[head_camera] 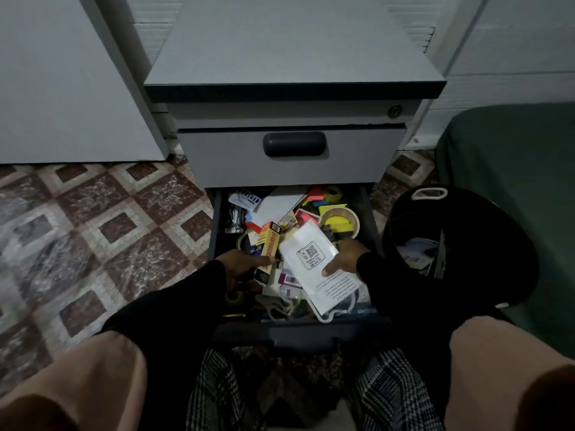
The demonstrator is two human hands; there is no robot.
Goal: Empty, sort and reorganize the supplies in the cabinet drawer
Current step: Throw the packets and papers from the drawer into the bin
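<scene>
We find the bottom drawer of the grey cabinet pulled out at lower centre of the frame, its contents heaped without order, so we judge the emptying stage barely begun. The right hand, right of centre, grips a white plastic packet with a printed label, thumb across the top face and fingers beneath; the packet sits tilted above the pile, which we take as a lift clear of the clutter. The left hand, left of centre, curls round the lower part of a yellow and black carton standing slanted among the items; whether the fingers close fully round it we cannot tell, since the carton hides them. At the drawer's upper right lie a tape roll and bright sticky notes; papers lie at upper centre. A black basket with a white handle stands just beside the drawer at right of frame, already holding a few items, and we judge it the likely receptacle. The closed drawer front overhangs the rear of the open one, limiting upward withdrawal there; the front portion is open above. The tiled floor at left offers sorting room. The drawer walls are close on both sides of the hands.
</scene>
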